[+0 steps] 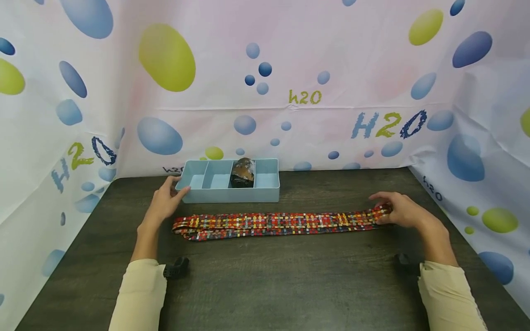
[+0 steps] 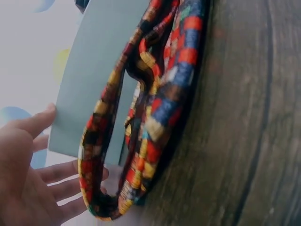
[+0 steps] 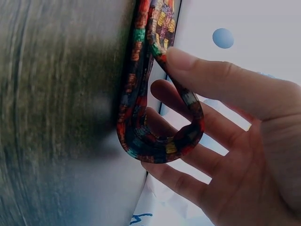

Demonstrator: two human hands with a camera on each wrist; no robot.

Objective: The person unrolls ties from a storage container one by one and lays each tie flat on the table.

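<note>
A folded necktie (image 1: pixel 269 224) with a red, yellow and blue checked pattern stretches across the table in layers. My right hand (image 1: pixel 403 210) holds its right end; in the right wrist view the thumb (image 3: pixel 183 60) lies on the edge of the looped fold (image 3: pixel 164 146) and the other fingers are behind it. At the left end of a light blue compartment box (image 1: pixel 232 195) is my left hand (image 1: pixel 163 202), its thumb at the front corner. The left wrist view shows that hand's fingers (image 2: pixel 70 188) spread and loosely straight, partly hidden by the necktie's left fold (image 2: pixel 96 141).
A dark rolled patterned piece (image 1: pixel 243 173) sits in the box's third compartment from the left. Behind the dark wooden table (image 1: pixel 290 280) hangs a bubble-printed sheet (image 1: pixel 232 92), which also runs along both sides. The box stands close to the back edge.
</note>
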